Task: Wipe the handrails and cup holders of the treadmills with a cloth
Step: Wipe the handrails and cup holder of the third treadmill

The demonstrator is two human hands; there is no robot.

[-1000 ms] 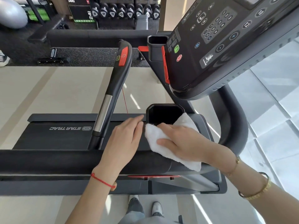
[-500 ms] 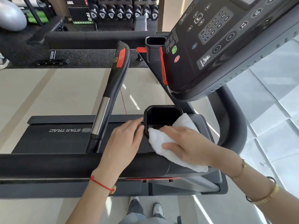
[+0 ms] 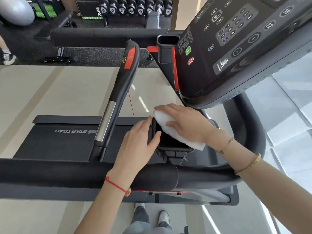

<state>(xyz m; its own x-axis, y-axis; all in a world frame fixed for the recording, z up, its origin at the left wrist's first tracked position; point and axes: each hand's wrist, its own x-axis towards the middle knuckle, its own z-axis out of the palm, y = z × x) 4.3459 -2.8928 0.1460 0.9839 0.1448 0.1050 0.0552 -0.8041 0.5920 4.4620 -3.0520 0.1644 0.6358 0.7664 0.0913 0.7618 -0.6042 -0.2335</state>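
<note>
At the near end of the treadmill, a black cup holder (image 3: 170, 141) sits just below the console (image 3: 236, 48): squarish mouth with cut corners, hard matte plastic, dark inside. A white cloth (image 3: 175, 130), soft and fluffy, folded into a thick pad, lies across the far and right rim of the cup holder, its near corner hanging over the right edge. The right hand (image 3: 187, 125) lies flat on top of the cloth, fingers straight and a little spread, pressing it down onto the rim; thumb tip on the cloth over the dark opening. Two thin gold bracelets on that wrist. The left hand (image 3: 140, 141) rests on the cup holder's left rim, fingers straight and close together pointing at the far corner, thumb tip over the left inner edge; it holds nothing. Fingertips of the left hand are just beside the cloth's far-left corner. A red string on the left wrist.

A padded black crossbar (image 3: 67, 173), round and foam-like, runs under both forearms. A side handrail (image 3: 118, 92), glossy black with a brushed metal sleeve and a red button, rises left of the cup holder, near the left hand but apart. Left half of the cup holder's mouth is uncovered. A second cup holder (image 3: 167, 48) stands at the console's far side. Pale smooth floor (image 3: 50, 92) lies open on the left.
</note>
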